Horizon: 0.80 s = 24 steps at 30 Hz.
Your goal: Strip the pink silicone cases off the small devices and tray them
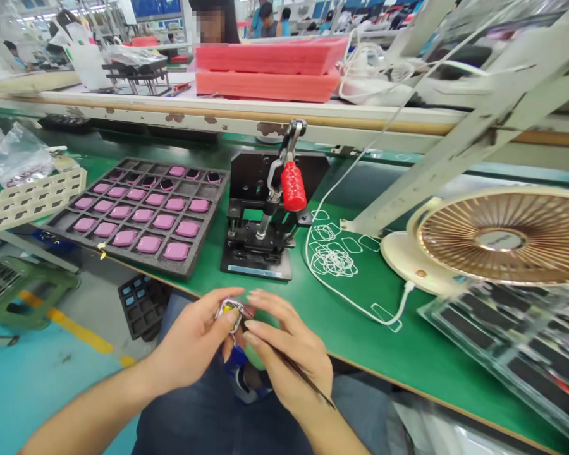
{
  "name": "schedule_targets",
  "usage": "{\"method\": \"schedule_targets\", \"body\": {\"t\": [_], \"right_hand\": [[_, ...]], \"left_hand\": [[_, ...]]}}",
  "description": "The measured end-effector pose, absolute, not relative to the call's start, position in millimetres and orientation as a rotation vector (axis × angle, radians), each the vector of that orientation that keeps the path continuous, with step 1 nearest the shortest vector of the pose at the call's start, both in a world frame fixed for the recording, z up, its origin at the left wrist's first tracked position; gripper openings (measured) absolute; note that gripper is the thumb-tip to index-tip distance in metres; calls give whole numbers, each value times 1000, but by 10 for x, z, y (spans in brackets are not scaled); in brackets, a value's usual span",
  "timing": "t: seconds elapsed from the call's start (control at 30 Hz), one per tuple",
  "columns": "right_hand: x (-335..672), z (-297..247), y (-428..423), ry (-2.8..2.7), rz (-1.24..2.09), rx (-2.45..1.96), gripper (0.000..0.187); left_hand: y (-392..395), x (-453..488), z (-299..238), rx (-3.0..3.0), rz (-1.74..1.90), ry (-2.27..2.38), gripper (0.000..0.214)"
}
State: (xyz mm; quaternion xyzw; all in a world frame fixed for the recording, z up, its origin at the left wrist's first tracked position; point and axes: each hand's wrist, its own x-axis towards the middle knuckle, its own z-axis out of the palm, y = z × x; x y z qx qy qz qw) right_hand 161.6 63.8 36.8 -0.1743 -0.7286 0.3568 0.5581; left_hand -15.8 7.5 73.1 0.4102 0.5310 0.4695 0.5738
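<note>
Your denim lap lies nearest, with both hands raised close together above it, just off the bench edge. Your left hand is clamped on a small metal-rimmed part, pinching it between thumb and fingers and tilting it up, probably to keep its face in your view. Your right hand is closed on slim dark tweezers, their tip pointing toward that part. The fingers of the two hands almost meet, which likely steadies the tweezers, but whether the tip touches the part is hidden. Beyond your hands, a green bench holds a black foam tray of pink pieces in rows at your left, apparently placed within easy reach. Some of its cells hold dark pieces. Straight ahead stands a small press with a red handle, and a white cable lies looped beside it, running to a round fan. A clear tray sits at your lower right, near the bench edge.
</note>
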Motion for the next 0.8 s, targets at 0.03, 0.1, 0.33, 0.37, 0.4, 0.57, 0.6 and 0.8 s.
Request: {"method": "schedule_targets", "body": {"t": [0.03,0.1,0.33,0.37,0.4,0.57,0.6,0.8], "right_hand": [[1625,344,639,-1736,840,-397,52],[1646,291,640,-1756,843,-380,55],[1708,216,640,-1782,845,-405,53],[1716,213,643,-1785,845,-402,53],[1723,207,645,-1789,843,-395,53],[1737,116,622,-1787,756,-357,45],[1735,91,611,-1769,736,-361,44],[1713,14,571,-1564,804,-473,43]], "left_hand": [[69,-144,720,983,1080,1262,50],[60,-127,705,1029,1048,1291,49],[36,-81,692,1114,984,1340,50],[40,-77,693,1116,984,1340,50],[46,-72,693,1117,988,1342,50],[97,-17,692,972,1058,1181,54],[109,-4,686,919,1078,1104,55],[165,21,617,645,1122,776,46]]}}
